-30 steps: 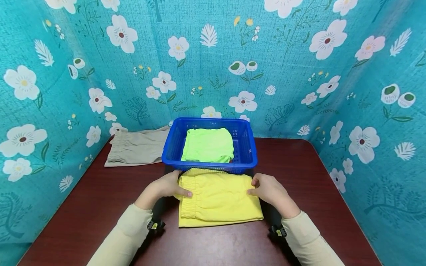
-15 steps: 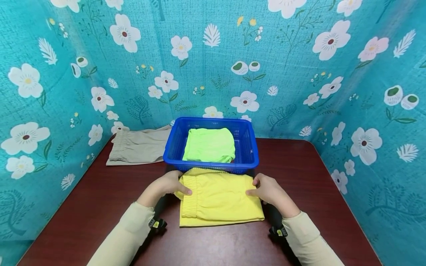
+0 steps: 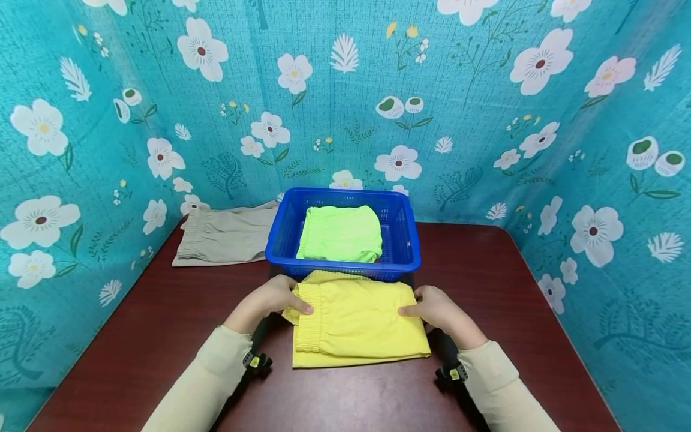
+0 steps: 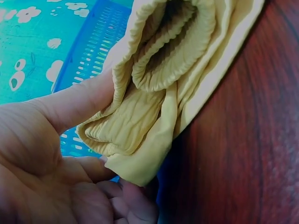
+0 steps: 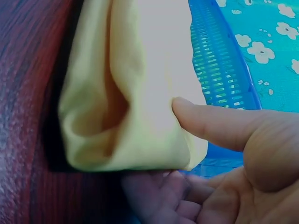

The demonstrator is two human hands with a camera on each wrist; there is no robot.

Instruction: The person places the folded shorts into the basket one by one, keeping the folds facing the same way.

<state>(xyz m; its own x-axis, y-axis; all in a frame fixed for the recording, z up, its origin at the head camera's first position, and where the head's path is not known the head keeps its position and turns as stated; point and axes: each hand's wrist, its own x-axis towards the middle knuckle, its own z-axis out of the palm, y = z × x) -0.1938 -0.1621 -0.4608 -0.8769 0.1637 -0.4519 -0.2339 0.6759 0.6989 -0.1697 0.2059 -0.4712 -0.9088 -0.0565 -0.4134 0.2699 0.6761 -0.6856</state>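
Observation:
Folded yellow shorts [image 3: 367, 321] with a gathered elastic waistband lie on the table in front of the blue basket. My left hand [image 3: 272, 300] grips their waistband end, thumb on top and fingers beneath; the left wrist view shows the gathered waistband [image 4: 173, 65] opening into folds beside the thumb. At the opposite, folded end, my right hand [image 3: 439, 309] holds the yellow cloth [image 5: 140, 116] the same way, thumb above and curled fingers under the edge. Part of the fingers of both hands is hidden by the cloth in the head view.
Directly behind the shorts stands the blue plastic basket [image 3: 402, 261], with a folded bright green garment [image 3: 342, 234] inside. Folded beige shorts [image 3: 227, 237] lie to the basket's left on the dark red table [image 3: 475, 270]. A teal floral curtain [image 3: 345, 120] encloses the back and sides.
Both hands stay at the two ends of the yellow shorts. The right index finger has slipped lower behind the edge of the cloth. The head view has shifted slightly.

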